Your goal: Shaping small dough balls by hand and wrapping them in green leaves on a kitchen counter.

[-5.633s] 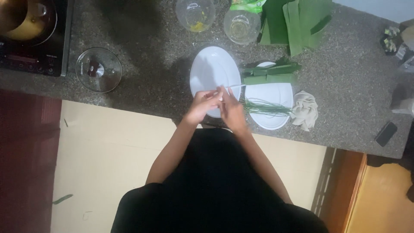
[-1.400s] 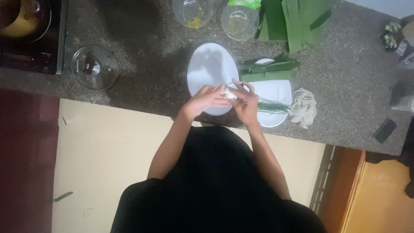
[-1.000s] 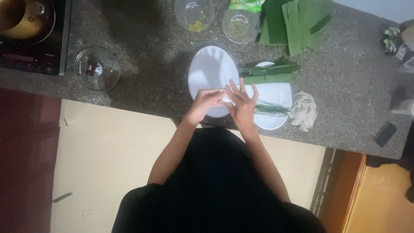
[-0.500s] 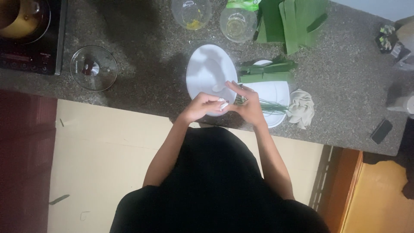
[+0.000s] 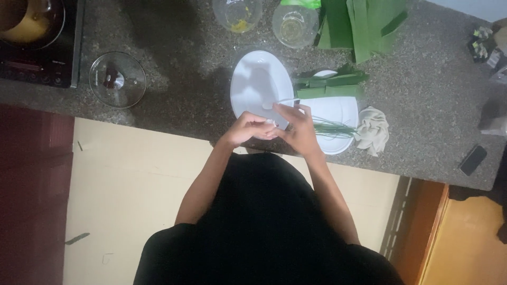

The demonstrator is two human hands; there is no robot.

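My left hand [image 5: 251, 126] and my right hand [image 5: 297, 128] meet at the near edge of a white oval plate [image 5: 259, 84] on the speckled stone counter. Both pinch one small pale object between the fingertips; what it is cannot be made out. A thin pale strand runs up from my right fingers. Just right of my right hand, thin green strips [image 5: 331, 127] lie on a second white plate [image 5: 338, 113], with folded green leaf pieces [image 5: 330, 87] at its far edge.
A crumpled beige cloth [image 5: 372, 129] lies right of the plates. Two glass bowls [image 5: 237, 11] [image 5: 294, 24] and a stack of green leaves [image 5: 364, 24] sit at the back. A glass lid [image 5: 117, 79] and a cooktop with a pot [image 5: 31, 37] are at left. A dark phone [image 5: 473, 159] lies far right.
My hands have stayed together over the plate's near edge, with the fingers shifting slightly around the small object. Nothing else on the counter has moved.
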